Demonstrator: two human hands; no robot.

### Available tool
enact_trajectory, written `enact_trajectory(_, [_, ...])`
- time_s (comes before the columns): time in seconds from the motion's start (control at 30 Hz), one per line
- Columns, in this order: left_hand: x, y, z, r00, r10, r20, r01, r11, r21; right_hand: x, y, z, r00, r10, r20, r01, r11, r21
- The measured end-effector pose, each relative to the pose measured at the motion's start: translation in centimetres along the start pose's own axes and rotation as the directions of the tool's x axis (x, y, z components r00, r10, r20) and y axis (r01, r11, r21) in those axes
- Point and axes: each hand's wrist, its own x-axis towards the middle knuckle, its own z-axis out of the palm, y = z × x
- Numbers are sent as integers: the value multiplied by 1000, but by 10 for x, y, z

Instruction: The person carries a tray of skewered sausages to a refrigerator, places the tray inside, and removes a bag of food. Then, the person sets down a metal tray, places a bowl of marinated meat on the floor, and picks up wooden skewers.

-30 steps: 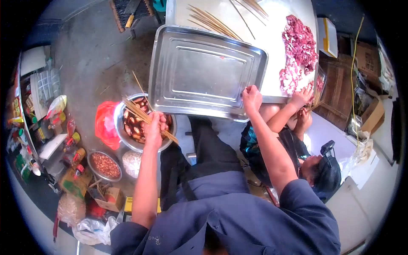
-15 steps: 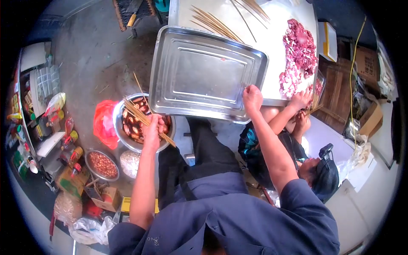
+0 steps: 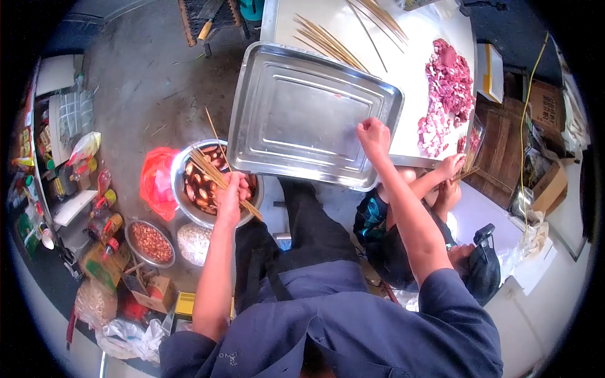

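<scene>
My left hand (image 3: 232, 194) is closed around a bundle of thin wooden skewers (image 3: 211, 169), held over the right side of a metal bowl (image 3: 178, 183) of dark liquid with brown pieces. One longer skewer sticks up apart from the bundle. A shallow metal tray (image 3: 309, 120) lies in front of me, its far right part over the white table top. Over the tray's near right corner is my right hand (image 3: 374, 136), fingers curled into a pinch; anything between them is too small to make out. More skewers (image 3: 331, 43) lie on the table beyond the tray.
Red meat pieces (image 3: 449, 88) are heaped on the table (image 3: 403, 82). A co-worker (image 3: 409, 239) sits at the right, hands on skewers by the table edge. A second bowl (image 3: 151, 242), a red plastic bag (image 3: 157, 183) and bottles (image 3: 104, 223) stand at the left.
My right hand has moved slightly up and left over the tray. The tray, table and meat appear a little lower and further right in view. My left hand still grips the skewers.
</scene>
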Motion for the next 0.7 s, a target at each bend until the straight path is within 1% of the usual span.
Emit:
enact_trajectory(0.07, [0, 1, 0, 1000, 7, 0, -7, 1000, -9, 12, -24, 2, 996, -73, -46, 78, 990, 120])
enact_trajectory(0.13, [1, 1, -1, 1000, 14, -2, -14, 1000, -12, 28, -42, 13, 995, -92, -35, 96, 985, 143])
enact_trajectory(0.2, [1, 0, -4, 1000, 21, -7, -21, 1000, -14, 42, -57, 26, 993, -67, -97, 79, 988, 133])
enact_trajectory(0.23, [2, -1, -6, 1000, 20, -16, -20, 1000, 4, 46, -62, 31, 993, -71, -95, 84, 987, 135])
enact_trajectory(0.33, [1, -2, -7, 999, 24, -29, -24, 999, 24, 54, -72, 42, 991, 69, -118, -43, 977, 208])
enact_trajectory(0.47, [-1, -7, -8, 999, 12, -37, -11, 1000, 28, 58, -73, 45, 986, 80, -147, -52, 981, 188])
enact_trajectory(0.57, [-1, -10, -6, 998, -31, -51, 30, 999, -17, 58, -70, 48, 985, 93, -144, -60, 973, 221])
enact_trajectory(0.7, [-1, -9, -4, 999, -31, -35, 29, 999, -39, 52, -77, 42, 984, 84, -159, -45, 971, 234])
